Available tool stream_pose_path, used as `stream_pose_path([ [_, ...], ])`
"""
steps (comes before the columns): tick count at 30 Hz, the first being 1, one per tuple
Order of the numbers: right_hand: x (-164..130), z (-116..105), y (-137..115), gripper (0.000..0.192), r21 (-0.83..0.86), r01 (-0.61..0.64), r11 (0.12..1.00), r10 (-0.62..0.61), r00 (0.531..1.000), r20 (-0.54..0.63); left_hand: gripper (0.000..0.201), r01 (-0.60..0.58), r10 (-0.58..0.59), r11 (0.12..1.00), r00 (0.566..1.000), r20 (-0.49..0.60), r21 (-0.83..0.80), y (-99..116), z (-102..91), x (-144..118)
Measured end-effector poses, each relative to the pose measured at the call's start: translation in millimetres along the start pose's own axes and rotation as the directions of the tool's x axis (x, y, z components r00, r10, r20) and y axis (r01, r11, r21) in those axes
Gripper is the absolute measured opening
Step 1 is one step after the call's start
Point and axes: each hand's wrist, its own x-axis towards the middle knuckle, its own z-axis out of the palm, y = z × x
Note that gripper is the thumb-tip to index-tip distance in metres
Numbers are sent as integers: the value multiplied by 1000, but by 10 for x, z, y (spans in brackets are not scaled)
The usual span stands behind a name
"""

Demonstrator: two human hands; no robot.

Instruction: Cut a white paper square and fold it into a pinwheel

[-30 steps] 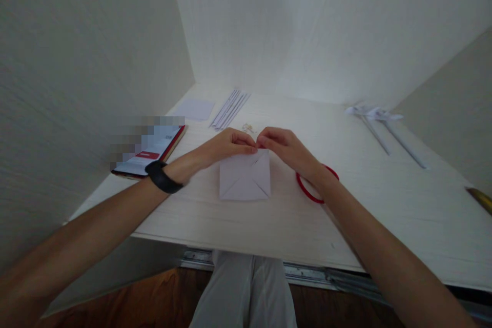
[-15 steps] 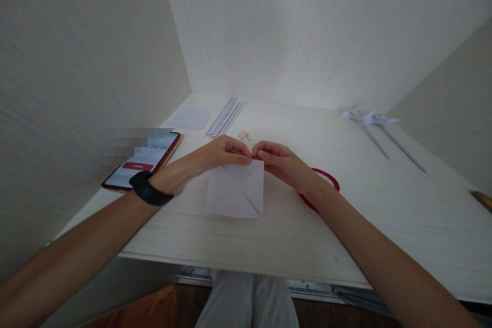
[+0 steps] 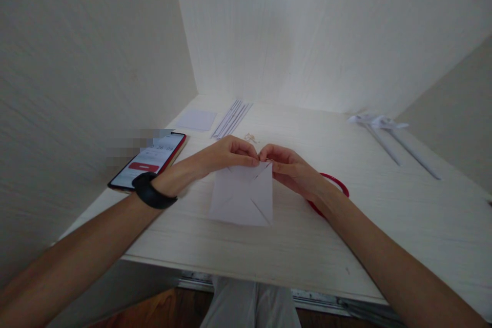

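A white square of paper (image 3: 241, 199) with slits running diagonally in from its corners hangs between my two hands, over the near part of the table. My left hand (image 3: 234, 152) pinches its top edge with thumb and fingers. At the upper right corner, my right hand (image 3: 286, 161) has its fingers closed on the paper, fingertips almost touching those of the left. A tiny thin item seems to show at the right fingertips, too small to name. Behind the hands lies a small pile of tiny pale brownish pieces (image 3: 250, 137).
White paper sticks (image 3: 232, 119) and a flat white paper sheet (image 3: 197, 119) lie at the back left. A phone (image 3: 148, 161) rests by the left wall. Two white paper pinwheels on sticks (image 3: 378, 122) lie back right. A red ring-shaped thing (image 3: 338, 183) is partly under my right wrist.
The view has shifted slightly, so everything sits a little further right. My right fingers have changed their hold at the paper's corner, and the slit there shows more clearly.
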Motion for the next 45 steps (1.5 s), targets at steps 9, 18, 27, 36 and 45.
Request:
stream_pose_path([
  [9, -2, -20, -42, 13, -62, 16, 998, -15, 1000, 12, 3, -4, 4, 1000, 1000, 6, 4, 21, 21, 3],
  [18, -17, -20, -120, 10, -159, -9, 987, 7, 1000, -11, 6, -64, 63, 997, 998, 27, 48, -52, 8, 14],
  [27, -32, -14, -156, 12, -300, -91, 950, 59, 992, -111, 8, -62, 65, 996, 997, -44, 67, 2, 61, 3],
  [36, -7, -48, -160, 13, -379, -85, 922, 33, 989, -144, 12, -185, 199, 966, 978, -67, 178, -65, 17, 29],
  [45, -15, -18, -179, 6, -460, -57, 886, -52, 974, -222, 14, -220, 237, 957, 969, -72, 190, -105, 17, 45],
])
